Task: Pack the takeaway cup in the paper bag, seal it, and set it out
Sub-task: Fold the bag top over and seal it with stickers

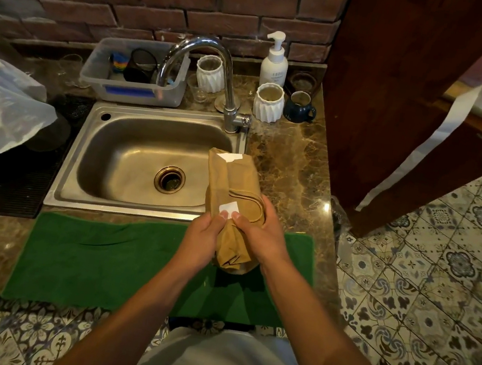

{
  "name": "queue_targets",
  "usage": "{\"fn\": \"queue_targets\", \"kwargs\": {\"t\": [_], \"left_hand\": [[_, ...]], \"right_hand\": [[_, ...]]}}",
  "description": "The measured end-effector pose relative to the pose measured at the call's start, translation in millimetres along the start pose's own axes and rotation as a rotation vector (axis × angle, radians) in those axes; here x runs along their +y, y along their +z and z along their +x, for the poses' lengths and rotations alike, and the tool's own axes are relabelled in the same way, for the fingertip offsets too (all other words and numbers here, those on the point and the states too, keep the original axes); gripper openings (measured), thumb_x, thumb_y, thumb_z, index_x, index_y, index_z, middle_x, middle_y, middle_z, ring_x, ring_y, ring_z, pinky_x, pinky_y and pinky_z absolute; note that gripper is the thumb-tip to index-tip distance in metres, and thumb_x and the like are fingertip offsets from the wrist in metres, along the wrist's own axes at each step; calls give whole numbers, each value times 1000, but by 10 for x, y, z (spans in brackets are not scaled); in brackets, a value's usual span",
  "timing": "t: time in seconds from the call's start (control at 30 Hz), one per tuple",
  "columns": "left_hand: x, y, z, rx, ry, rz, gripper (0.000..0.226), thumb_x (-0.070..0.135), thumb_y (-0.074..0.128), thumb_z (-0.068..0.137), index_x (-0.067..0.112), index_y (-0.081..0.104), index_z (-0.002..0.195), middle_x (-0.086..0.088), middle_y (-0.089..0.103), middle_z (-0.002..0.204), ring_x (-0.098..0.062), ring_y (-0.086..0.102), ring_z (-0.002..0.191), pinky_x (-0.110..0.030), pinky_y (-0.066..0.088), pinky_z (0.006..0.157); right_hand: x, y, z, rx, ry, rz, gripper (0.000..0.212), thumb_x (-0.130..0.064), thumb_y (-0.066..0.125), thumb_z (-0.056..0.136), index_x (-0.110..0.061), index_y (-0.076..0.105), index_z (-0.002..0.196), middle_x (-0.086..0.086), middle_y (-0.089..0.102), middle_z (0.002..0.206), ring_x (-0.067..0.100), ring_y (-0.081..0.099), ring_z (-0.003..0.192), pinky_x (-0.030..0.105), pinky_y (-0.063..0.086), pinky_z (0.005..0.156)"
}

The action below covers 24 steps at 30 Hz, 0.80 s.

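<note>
The paper bag (232, 200) is clamped at its near end by both hands: left hand (205, 236) on the left flank, right hand (257, 231) on the right, thumbs pressed at the near tape patch (228, 209). Both hands are equally near. The bag's long axis runs straight away from them, far taped end over the sink (86, 159) rim's right edge. The cup is hidden inside.

Taped paper bag (234, 187) in both hands (233, 237)
</note>
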<state>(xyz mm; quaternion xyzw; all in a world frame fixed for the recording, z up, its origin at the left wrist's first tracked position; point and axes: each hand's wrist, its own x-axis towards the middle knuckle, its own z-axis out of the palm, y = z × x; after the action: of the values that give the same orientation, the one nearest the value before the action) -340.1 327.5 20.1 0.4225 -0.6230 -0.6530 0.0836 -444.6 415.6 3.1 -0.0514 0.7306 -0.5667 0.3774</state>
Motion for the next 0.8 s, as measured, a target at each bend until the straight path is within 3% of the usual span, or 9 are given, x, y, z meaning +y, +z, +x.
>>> {"fn": "queue_targets", "kwargs": {"t": [0.13, 0.27, 0.43, 0.53, 0.7, 0.8], "left_hand": [[-11, -21, 43, -25, -38, -6, 35, 35, 44, 109, 15, 71, 119, -2, 79, 104, -10, 76, 90, -17, 56, 68], [34, -66, 61, 19, -58, 26, 32, 32, 49, 108, 13, 74, 114, -3, 79, 99, -19, 76, 93, -23, 54, 70], [157, -107, 80, 194, 98, 180, 27, 37, 50, 106, 18, 67, 115, 0, 71, 100, -17, 68, 92, -35, 55, 74], [173, -151, 105, 204, 136, 211, 28, 35, 49, 107, 15, 67, 103, -6, 70, 90, -23, 66, 82, -38, 53, 69], [120, -178, 89, 121, 118, 157, 29, 32, 46, 109, 16, 70, 114, -8, 74, 101, -28, 70, 95, -44, 56, 82], [74, -187, 105, 125, 131, 145, 28, 29, 46, 109, 13, 69, 112, -12, 73, 100, -28, 69, 92, -42, 55, 77]], "right_hand": [[11, -56, 45, 39, 54, -8, 85, -30, 83, 87, -37, 37, 158, 2, 60, 149, 26, 59, 133, 55, 49, 111], [-6, -75, 58, 68, 47, -82, 96, -42, 87, 81, -34, 33, 161, 4, 56, 153, 28, 55, 138, 55, 47, 113], [-107, 49, 77, 94, -43, -231, 110, -54, 89, 72, -29, 30, 162, 4, 49, 159, 28, 49, 144, 46, 45, 112], [-221, 141, 115, 78, -103, -265, 108, -57, 88, 72, -27, 33, 160, 4, 52, 155, 27, 51, 140, 41, 45, 105], [-327, 248, 144, 4, -125, -268, 94, -50, 89, 75, -29, 43, 153, 5, 60, 143, 28, 59, 130, 52, 52, 106], [-292, 219, 143, 2, -129, -261, 94, -49, 88, 77, -31, 40, 156, 3, 60, 144, 27, 59, 130, 51, 52, 107]]}}
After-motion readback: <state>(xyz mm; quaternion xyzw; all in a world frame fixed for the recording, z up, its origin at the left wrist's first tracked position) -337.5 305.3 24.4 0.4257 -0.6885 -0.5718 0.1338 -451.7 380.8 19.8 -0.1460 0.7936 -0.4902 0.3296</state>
